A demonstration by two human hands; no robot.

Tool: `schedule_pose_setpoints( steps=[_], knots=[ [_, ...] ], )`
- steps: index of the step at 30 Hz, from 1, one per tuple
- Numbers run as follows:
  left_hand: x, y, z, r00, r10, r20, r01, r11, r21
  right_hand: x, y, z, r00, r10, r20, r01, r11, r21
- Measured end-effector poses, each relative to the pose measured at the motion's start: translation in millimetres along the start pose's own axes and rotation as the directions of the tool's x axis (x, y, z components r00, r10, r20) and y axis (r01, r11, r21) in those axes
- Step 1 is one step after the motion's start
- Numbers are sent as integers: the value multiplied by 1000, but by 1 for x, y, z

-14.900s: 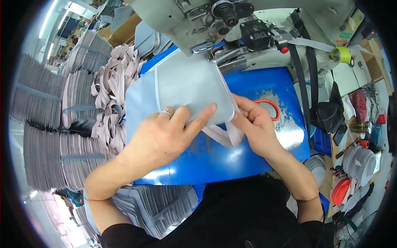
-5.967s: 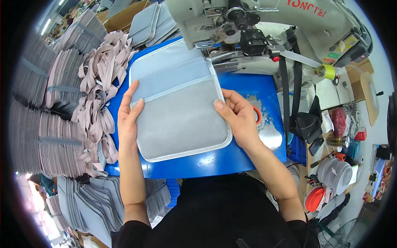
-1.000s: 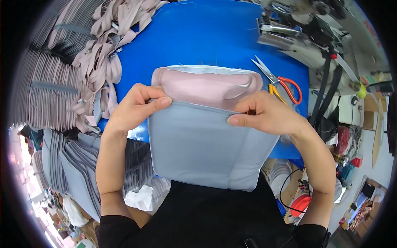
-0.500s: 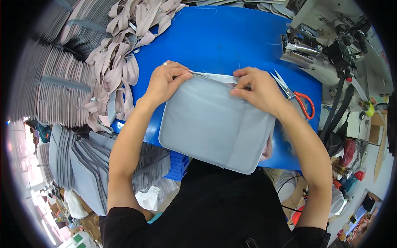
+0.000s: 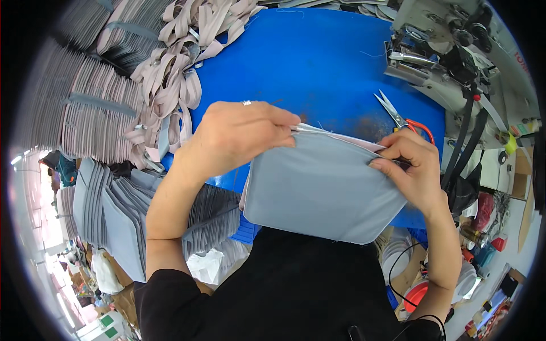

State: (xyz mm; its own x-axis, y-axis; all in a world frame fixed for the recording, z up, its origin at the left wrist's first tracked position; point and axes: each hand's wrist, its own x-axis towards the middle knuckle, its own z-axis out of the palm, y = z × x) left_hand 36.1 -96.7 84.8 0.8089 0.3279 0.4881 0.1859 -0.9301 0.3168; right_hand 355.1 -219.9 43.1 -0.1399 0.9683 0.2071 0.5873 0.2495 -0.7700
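Two-handed, gripping the upper edge of a grey fabric pouch point(image 5: 327, 190): with the left hand point(image 5: 236, 135), pinching fingers together near the upper left corner; with the right hand point(image 5: 418, 162), clamping the upper right corner, pressing the thumb against the grey face. Holding the pouch over the near edge of the blue surface point(image 5: 313, 62), sloping its top edge down toward the right and reaching its lower edge to the black shirt point(image 5: 301, 290). Showing a whitish strip, loose threads and a pinkish layer along the top between both hands. Having red-handled scissors point(image 5: 402, 122) lying just beyond the right hand, parting at the blades. Facing a sewing machine point(image 5: 418, 57) at the far right. Sitting beside pale pinkish straps point(image 5: 182, 74) heaping up at the left, with bundled grey panels point(image 5: 99, 116) standing farther left.
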Motion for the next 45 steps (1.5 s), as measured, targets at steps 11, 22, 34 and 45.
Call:
schedule_pose_setpoints(
  steps=[11,22,34,45],
  knots=[
    [14,16,7,963,254,-86,-247,965,83,-21,2,-17,1000,7,-24,-6,1000,24],
    [30,30,-1,996,-82,-24,81,996,-43,-21,-6,-29,990,137,24,-139,978,156],
    [113,-53,7,935,-351,44,352,910,-221,19,-3,-8,898,384,214,-427,645,634],
    [202,-141,63,927,-252,277,335,890,-310,54,15,11,792,606,76,-248,206,947]
  ],
)
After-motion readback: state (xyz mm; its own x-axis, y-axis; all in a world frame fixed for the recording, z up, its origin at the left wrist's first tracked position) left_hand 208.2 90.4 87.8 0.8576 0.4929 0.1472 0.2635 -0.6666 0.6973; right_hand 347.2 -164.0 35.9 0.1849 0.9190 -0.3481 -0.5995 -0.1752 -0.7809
